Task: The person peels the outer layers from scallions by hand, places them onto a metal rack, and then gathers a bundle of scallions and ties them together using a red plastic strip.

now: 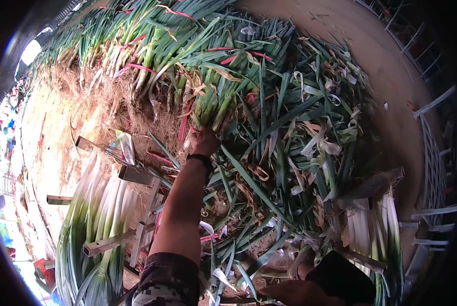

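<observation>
My left arm, in a camouflage sleeve with a black band at the wrist, stretches forward from the lower edge. My left hand [204, 141] is closed around the lower ends of green onions [213, 102] at the near edge of a big heap. Pink-red ties run among the heaped stalks, and many root ends face me. My right hand [294, 291] seems to be the dark patch of skin at the lower edge, beside black cloth [340, 278]. Its fingers are in shadow and cannot be made out.
Cleaned onions with white stems lie in a metal rack [111, 242] at left; more white-stemmed onions [386, 219] rest in a frame at right. Stripped leaves [289, 148] litter the middle. A pale metal railing [432, 168] stands far right, beyond brown floor [391, 76].
</observation>
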The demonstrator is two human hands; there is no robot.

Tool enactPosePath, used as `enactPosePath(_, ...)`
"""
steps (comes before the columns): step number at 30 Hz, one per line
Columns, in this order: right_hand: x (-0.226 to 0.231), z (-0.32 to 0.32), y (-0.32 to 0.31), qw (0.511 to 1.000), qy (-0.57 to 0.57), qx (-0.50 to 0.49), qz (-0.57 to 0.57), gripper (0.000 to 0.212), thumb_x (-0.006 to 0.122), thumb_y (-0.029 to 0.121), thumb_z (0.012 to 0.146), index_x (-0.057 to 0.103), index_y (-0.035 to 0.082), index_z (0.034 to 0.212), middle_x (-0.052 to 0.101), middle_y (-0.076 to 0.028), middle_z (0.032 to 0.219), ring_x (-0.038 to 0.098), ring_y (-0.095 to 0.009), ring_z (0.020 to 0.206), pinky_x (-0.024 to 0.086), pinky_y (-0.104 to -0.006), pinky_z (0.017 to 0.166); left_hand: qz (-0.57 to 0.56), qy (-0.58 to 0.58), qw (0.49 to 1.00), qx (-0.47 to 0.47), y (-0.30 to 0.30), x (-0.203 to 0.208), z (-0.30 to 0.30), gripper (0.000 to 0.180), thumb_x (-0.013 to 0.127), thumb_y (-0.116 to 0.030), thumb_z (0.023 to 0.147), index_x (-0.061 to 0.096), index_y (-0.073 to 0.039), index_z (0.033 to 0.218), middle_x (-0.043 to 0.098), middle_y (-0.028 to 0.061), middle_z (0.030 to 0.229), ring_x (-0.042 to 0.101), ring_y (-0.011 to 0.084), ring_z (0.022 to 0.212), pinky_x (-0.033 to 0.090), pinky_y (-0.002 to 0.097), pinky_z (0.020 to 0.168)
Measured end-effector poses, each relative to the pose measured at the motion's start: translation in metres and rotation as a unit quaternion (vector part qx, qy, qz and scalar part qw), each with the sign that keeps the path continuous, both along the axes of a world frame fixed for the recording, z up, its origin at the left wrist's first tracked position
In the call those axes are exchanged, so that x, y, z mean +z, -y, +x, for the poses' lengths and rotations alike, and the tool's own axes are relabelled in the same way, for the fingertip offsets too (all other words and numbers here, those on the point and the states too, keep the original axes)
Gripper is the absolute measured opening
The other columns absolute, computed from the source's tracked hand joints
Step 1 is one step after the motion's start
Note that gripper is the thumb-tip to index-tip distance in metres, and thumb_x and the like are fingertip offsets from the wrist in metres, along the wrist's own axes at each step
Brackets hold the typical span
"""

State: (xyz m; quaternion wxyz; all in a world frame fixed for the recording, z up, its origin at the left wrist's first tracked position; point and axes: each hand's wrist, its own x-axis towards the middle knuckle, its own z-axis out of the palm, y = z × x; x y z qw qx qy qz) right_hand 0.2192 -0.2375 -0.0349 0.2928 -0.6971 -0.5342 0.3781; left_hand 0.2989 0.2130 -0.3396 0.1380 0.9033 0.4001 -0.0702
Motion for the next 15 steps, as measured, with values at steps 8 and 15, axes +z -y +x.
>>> enactPosePath(8,0.022,-0.032,0.011,0.996,-0.023,0.045,0.075,0.037,0.071,0.022,0.084,0.064,0.005,0.115,0.069,-0.014,0.100,0.068,-0.032,0.092,0.055,-0.0427,0.078,0.159,-0.069,0.969,-0.174,-0.059,-0.006,-0.091,0.025,0.066,-0.033,0.081,0.071,-0.018,0.100,0.069,0.0073,0.108,0.062,0.0293,0.111,0.043,0.0542,0.094)
enactPosePath(15,-0.004,-0.038,0.035,0.989,0.098,0.105,0.027,0.032,0.063,0.031,0.093,0.066,0.007,0.114,0.071,-0.012,0.101,0.070,-0.027,0.087,0.057,-0.0374,0.075,0.032,0.228,0.959,-0.162,0.196,0.105,-0.132,0.010,0.065,-0.028,0.079,0.061,-0.019,0.076,0.061,0.0028,0.083,0.063,0.0250,0.077,0.042,0.0460,0.068)
